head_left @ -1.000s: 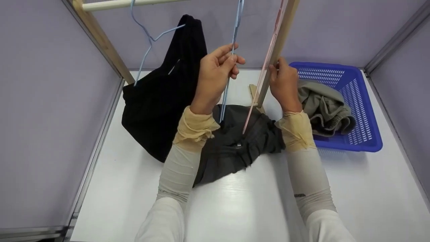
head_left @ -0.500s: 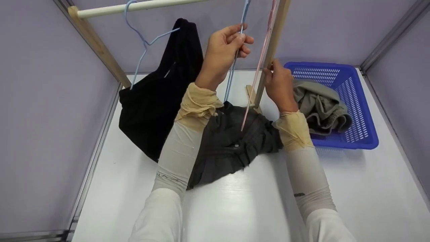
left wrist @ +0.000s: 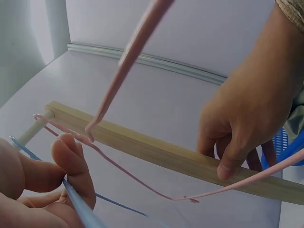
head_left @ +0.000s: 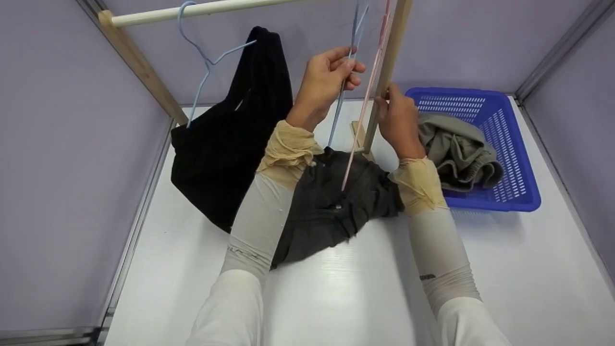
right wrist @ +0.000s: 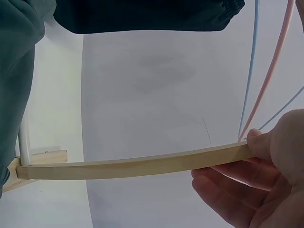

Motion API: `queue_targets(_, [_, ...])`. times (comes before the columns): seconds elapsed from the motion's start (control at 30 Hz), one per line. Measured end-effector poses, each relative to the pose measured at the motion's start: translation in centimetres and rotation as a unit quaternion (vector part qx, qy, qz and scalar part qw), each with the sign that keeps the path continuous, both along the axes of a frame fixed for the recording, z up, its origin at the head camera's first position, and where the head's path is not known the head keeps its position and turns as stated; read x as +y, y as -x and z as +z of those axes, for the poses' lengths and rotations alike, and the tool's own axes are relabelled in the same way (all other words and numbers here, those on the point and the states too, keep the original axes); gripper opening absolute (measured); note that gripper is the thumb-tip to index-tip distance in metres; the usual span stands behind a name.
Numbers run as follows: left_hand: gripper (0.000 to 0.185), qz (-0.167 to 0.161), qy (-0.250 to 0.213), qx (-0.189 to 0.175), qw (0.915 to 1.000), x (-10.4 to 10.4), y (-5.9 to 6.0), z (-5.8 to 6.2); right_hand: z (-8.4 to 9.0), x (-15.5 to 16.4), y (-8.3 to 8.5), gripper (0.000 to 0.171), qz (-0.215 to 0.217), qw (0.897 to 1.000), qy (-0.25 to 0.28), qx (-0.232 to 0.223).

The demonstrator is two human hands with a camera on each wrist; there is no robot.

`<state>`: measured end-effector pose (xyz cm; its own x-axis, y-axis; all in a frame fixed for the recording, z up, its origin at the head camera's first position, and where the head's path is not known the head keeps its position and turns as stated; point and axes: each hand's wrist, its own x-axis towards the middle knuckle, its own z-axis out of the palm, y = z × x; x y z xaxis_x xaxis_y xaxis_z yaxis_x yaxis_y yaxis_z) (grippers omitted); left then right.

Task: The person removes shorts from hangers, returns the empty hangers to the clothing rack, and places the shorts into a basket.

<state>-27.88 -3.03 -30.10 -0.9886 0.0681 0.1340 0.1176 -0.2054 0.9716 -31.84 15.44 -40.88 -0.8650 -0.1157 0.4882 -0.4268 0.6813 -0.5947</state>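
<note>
L. hand point(head_left: 325, 77) pinches blue wire hanger point(head_left: 342, 96) shut btw. thumb & fingers, r. hand point(head_left: 397, 120) grips pink hanger point(head_left: 361, 120) against wooden post point(head_left: 384, 72); best lift each clear w/o tangling wires.

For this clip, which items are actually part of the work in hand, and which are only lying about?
In use:
- left hand pinching the blue hanger
- right hand holding the pink hanger against the wooden post

Lying about:
- dark grey garment on the table
- black garment
- second blue hanger on the rail
- blue basket with olive garment
</note>
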Motion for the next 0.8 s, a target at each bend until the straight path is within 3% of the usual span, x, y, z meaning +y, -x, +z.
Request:
queue_targets(0.4, [0.047,-0.022,-0.002,0.001,0.9997,-0.5,-0.5,-0.4,-0.3,-0.4,0.3,0.027,-0.012,1.000,-0.019,-0.014])
queue_targets(0.8, [0.045,-0.052,0.018,0.021,0.9982,-2.7,-2.3,-1.0,-0.8,-0.8,0.9,0.027,0.006,1.000,-0.026,-0.008])
